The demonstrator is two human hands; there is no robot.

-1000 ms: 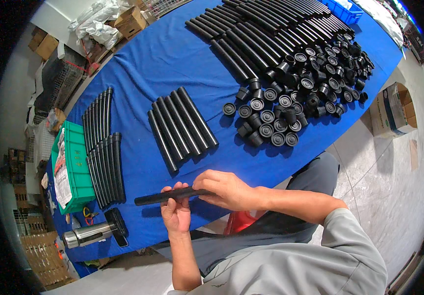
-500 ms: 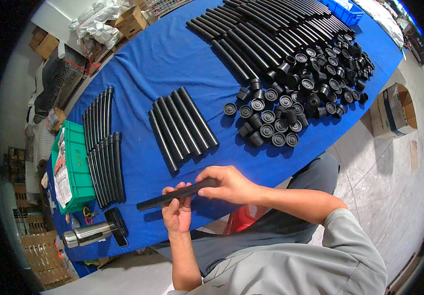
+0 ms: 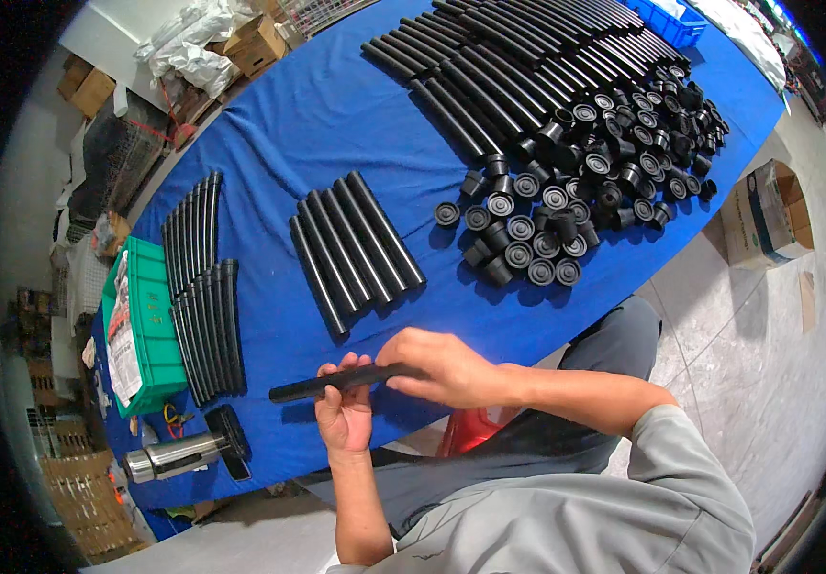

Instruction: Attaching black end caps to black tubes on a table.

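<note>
Blue cloth (image 3: 255,158); slim, dull-black tube (image 3: 298,389) held in half-curled left hand (image 3: 347,419), right hand (image 3: 449,369) closed round end.

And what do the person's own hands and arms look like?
The left hand and right hand are bare, with no gloves, rings or watch visible. The forearms are bare too. On the right side, a short, loose grey sleeve shows; the left one cannot be made out.

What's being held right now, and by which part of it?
A black tube: the left grip holds it near the middle, the right grip at its right end.
</note>
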